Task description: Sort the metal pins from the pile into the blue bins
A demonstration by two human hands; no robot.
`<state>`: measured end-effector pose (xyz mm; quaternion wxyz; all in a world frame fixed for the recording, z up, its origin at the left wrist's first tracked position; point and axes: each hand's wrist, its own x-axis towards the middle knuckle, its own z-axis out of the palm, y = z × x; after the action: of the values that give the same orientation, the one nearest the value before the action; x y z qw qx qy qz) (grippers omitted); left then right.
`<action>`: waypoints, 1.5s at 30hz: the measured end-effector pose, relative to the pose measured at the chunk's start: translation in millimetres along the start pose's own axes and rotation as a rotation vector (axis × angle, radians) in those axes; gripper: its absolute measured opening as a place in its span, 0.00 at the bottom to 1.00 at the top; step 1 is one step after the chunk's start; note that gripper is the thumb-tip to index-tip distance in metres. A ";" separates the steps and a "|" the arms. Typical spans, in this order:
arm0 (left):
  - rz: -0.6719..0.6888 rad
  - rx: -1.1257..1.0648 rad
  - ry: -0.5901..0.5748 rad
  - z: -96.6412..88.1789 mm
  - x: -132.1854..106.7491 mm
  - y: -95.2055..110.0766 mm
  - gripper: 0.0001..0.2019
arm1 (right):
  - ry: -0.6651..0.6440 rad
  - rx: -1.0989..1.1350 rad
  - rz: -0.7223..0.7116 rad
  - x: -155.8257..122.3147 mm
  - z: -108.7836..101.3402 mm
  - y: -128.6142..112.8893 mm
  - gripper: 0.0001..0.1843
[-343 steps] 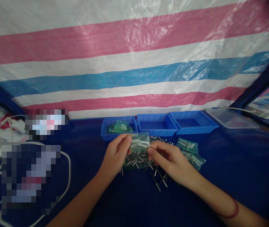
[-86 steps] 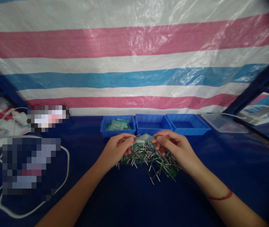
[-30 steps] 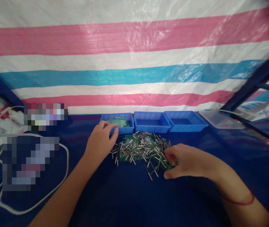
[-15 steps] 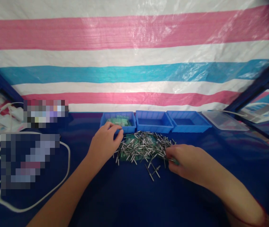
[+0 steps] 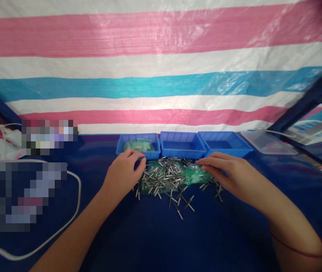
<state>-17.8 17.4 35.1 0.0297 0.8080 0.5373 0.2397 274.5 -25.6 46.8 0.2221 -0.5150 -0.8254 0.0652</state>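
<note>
My right hand [image 5: 230,170] pinches a small green plastic bag [image 5: 197,176] by its upper right edge, over the right side of a pile of silver pop rivets [image 5: 163,175]. Whether the bag has rivets in it I cannot make out. More green plastic shows beneath and among the rivets. At the pile's left edge, my left hand [image 5: 125,172] is loosely curled, a gap between thumb and fingers, and no object shows in it. Just beyond it stands a blue bin [image 5: 118,149] with several green bags [image 5: 140,144] inside.
Two more blue bins [image 5: 182,154] [image 5: 226,153] stand to the right of the first, by a clear plastic lid [image 5: 268,142]. Several loose rivets lie before the pile. A white cable [image 5: 79,192] loops at left. A striped sheet [image 5: 149,87] hangs behind.
My right hand has moved up and back, drawing the green bag into view and spreading rivets at the pile's right side. My left hand has hardly moved.
</note>
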 end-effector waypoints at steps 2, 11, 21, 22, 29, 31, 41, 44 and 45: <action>0.007 -0.013 -0.010 0.8 0.0 0.1 0.12 | 0.030 0.049 0.044 2.7 0.4 0.8 0.16; -0.001 -0.357 -0.130 -1.5 -7.1 24.7 0.15 | 0.134 0.694 0.333 10.4 12.8 -7.4 0.16; -0.166 -0.745 -0.031 2.2 -6.1 19.6 0.12 | 0.061 1.116 0.506 50.5 35.6 -47.5 0.19; -0.156 -0.739 0.005 1.3 -5.8 18.3 0.11 | 0.052 1.161 0.561 52.0 37.3 -48.3 0.20; 0.025 -0.654 0.101 -3.7 -8.2 19.7 0.12 | -0.063 1.440 0.675 41.8 43.4 -41.6 0.15; 0.025 -0.672 0.085 -0.7 -10.0 20.4 0.14 | -0.020 1.454 0.668 39.0 42.9 -39.7 0.14; -0.336 -1.049 0.040 16.4 -9.0 30.2 0.16 | 0.241 1.325 0.557 34.0 44.2 -34.7 0.18; -0.414 -1.094 0.045 14.2 -7.5 31.3 0.20 | 0.190 1.307 0.544 34.0 44.9 -35.4 0.16; -0.419 -1.092 0.038 13.8 -7.3 31.1 0.20 | 0.183 1.302 0.536 34.0 45.2 -36.1 0.16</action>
<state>12.4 0.7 29.9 0.4788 0.5479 0.4847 0.4854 212.7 -6.9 28.8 0.5295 -0.4662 -0.4417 0.5543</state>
